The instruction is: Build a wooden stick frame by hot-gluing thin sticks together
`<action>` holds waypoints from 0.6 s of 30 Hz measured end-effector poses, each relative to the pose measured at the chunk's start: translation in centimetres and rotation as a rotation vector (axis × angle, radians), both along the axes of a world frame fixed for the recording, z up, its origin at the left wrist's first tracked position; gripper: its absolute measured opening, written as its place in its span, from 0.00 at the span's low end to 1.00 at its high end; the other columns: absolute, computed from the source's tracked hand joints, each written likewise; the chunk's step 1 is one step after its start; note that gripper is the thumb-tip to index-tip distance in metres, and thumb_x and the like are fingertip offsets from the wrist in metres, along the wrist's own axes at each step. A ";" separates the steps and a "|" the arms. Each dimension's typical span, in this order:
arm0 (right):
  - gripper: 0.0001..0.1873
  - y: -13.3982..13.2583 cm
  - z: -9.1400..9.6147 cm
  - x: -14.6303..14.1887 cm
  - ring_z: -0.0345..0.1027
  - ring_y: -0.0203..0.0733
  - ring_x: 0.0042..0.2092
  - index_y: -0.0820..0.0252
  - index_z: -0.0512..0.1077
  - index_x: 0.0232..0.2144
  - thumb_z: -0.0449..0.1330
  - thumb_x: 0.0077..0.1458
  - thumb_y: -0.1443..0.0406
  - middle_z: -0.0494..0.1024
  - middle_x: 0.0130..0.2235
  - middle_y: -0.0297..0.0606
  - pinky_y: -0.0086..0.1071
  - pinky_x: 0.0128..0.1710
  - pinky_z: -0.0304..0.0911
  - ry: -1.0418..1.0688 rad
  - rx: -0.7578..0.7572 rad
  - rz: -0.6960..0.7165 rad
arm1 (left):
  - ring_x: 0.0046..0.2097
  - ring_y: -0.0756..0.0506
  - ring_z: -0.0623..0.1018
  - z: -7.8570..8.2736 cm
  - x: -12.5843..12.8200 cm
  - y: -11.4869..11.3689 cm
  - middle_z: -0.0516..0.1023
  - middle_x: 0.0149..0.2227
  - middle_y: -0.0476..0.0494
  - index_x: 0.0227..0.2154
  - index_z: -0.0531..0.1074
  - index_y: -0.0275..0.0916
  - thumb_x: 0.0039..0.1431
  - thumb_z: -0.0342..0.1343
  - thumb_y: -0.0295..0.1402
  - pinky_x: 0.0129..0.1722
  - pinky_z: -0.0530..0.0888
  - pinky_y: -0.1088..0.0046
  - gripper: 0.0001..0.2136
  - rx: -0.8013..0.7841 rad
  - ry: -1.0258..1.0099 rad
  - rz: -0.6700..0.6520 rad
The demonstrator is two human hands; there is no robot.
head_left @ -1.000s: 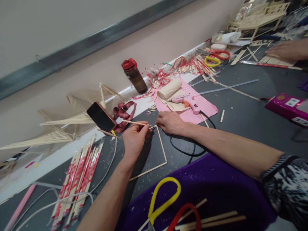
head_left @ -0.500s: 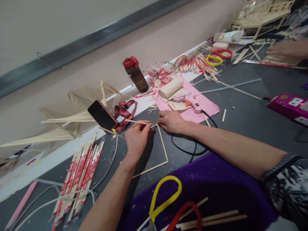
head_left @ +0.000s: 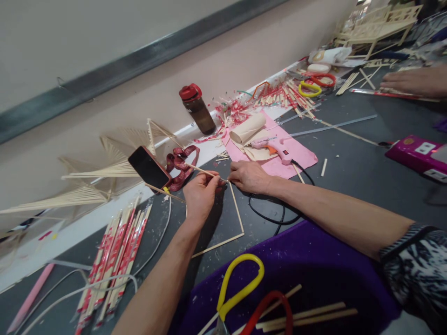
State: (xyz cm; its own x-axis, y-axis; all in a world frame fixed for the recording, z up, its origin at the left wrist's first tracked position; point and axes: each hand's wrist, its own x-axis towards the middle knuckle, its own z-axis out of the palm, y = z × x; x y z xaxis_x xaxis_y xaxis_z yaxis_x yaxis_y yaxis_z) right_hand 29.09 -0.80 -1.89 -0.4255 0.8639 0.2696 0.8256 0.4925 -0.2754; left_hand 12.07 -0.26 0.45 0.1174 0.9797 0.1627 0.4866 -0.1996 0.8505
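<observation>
Bundles of red-and-white wrapped chopsticks (head_left: pixel 115 260) lie at far left on the dark grey floor (head_left: pixel 349 172). Just right of them a black phone (head_left: pixel 148 167) leans tilted against fan-shaped stick models, with a red ribbon (head_left: pixel 179 163) beside it. Our left hand (head_left: pixel 200 195) comes next, thumb and fingers pinched shut on a thin bamboo stick (head_left: pixel 202 171) that slants up-left towards the ribbon. The stick's right end meets the top corner of an open stick frame (head_left: pixel 237 214) lying flat on the floor. Our right hand (head_left: pixel 247 177) rests on that corner with fingertips bunched; whether it grips or only presses, we cannot tell. Behind it a pink glue gun (head_left: pixel 274 148) sits on a pink cloth (head_left: pixel 303 158). Yellow-handled scissors (head_left: pixel 240 284) lie near us on purple fabric (head_left: pixel 314 260). Far right, a magenta power strip (head_left: pixel 419 153), and above it another person's hand (head_left: pixel 408 80).
</observation>
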 end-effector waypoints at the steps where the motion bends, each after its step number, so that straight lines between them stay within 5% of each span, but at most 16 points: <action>1: 0.14 0.0 0.0 0.0 0.64 0.39 0.38 0.60 0.76 0.34 0.50 0.57 0.66 0.73 0.39 0.41 0.30 0.30 0.49 -0.002 -0.006 0.000 | 0.30 0.48 0.80 0.0 0.0 0.0 0.79 0.26 0.48 0.32 0.74 0.37 0.51 0.56 0.35 0.29 0.77 0.75 0.09 0.001 0.000 0.001; 18: 0.13 0.0 0.3 -0.2 0.64 0.39 0.39 0.60 0.75 0.33 0.50 0.57 0.67 0.73 0.40 0.41 0.30 0.32 0.50 -0.037 -0.022 0.047 | 0.29 0.48 0.79 0.1 0.4 0.1 0.79 0.26 0.48 0.31 0.74 0.38 0.51 0.54 0.35 0.31 0.76 0.75 0.08 0.018 0.066 0.010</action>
State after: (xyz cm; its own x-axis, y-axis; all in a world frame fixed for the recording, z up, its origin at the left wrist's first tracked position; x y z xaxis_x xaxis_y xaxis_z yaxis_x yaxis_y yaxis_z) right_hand 28.91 -0.83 -1.61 -0.4749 0.8484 0.2340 0.8117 0.5250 -0.2561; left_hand 12.46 -0.16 0.50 0.1186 0.9778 0.1730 0.5434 -0.2097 0.8128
